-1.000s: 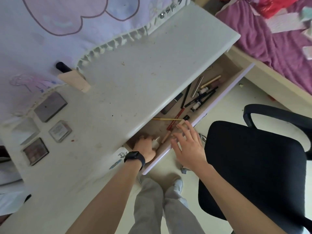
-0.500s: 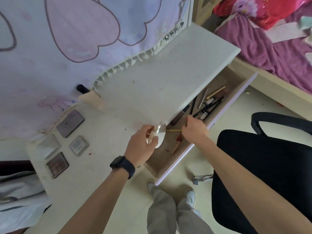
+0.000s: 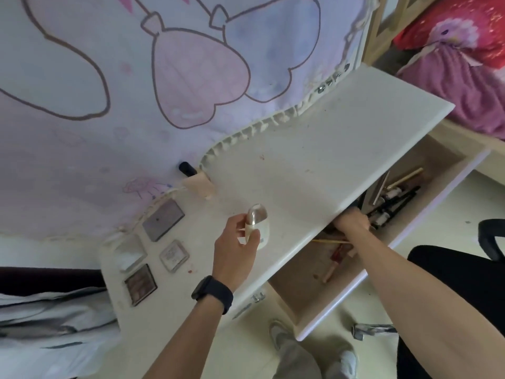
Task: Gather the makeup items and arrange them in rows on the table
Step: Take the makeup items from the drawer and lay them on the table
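Your left hand [image 3: 235, 250] hovers over the near part of the white bench [image 3: 314, 160], thumb and fingers clamped round a small cream egg-shaped bottle with a shiny rounded cap [image 3: 258, 225]; the bottle sticks up tilted from your fingertips; to its left four square flat compacts [image 3: 163, 220] lie clustered on the bench, apart from it; your right hand [image 3: 352, 221] reaches into the open pale drawer [image 3: 333, 305], beside dark pencils and brushes [image 3: 393, 198]; its fingers are hidden under the bench edge, so I cannot tell whether they are apart or together.

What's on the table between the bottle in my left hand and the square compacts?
Nothing; the head view shows bare tabletop between bottle and compacts.
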The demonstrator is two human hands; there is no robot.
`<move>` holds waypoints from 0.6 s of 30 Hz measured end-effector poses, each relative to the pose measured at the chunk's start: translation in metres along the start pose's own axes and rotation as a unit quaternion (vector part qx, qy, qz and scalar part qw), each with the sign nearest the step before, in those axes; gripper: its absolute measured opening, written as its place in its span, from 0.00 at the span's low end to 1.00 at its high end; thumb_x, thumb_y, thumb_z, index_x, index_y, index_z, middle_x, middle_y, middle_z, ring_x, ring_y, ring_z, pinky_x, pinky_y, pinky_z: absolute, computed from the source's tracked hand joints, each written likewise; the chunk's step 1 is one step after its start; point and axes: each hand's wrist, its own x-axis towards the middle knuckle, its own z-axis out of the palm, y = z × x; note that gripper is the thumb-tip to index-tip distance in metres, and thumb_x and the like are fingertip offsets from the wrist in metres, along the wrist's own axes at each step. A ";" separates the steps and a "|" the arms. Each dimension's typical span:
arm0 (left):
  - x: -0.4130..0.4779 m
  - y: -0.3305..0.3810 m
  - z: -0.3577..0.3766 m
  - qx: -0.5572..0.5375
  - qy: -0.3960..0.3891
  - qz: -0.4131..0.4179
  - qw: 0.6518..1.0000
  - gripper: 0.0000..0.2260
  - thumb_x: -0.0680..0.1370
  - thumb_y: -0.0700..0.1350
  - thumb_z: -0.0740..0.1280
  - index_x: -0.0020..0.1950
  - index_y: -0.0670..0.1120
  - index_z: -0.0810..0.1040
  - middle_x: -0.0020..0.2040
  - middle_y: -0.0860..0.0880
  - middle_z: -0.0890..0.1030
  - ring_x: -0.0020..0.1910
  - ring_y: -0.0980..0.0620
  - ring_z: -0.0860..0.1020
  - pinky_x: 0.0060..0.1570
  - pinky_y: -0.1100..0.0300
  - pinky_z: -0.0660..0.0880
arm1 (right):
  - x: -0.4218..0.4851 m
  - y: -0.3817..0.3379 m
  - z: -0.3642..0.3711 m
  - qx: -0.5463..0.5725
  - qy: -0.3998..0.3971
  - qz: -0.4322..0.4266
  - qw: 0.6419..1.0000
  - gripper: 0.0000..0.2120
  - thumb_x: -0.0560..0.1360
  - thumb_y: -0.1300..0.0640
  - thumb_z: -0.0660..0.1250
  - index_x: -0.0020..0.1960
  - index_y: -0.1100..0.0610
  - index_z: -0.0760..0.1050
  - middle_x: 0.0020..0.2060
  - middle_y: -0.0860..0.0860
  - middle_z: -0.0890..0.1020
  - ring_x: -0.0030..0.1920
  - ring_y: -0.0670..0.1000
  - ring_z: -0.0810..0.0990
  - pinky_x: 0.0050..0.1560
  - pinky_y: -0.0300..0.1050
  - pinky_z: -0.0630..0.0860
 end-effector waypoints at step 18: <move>0.021 -0.033 -0.030 -0.120 0.091 -0.083 0.985 0.16 0.78 0.43 0.69 0.63 0.55 0.71 0.51 0.62 0.77 0.49 0.62 0.78 0.41 0.74 0.72 | -0.107 0.038 -0.025 0.243 0.183 -0.029 0.952 0.33 0.78 0.40 0.68 0.68 0.64 0.64 0.54 0.64 0.78 0.54 0.67 0.77 0.49 0.56 0.72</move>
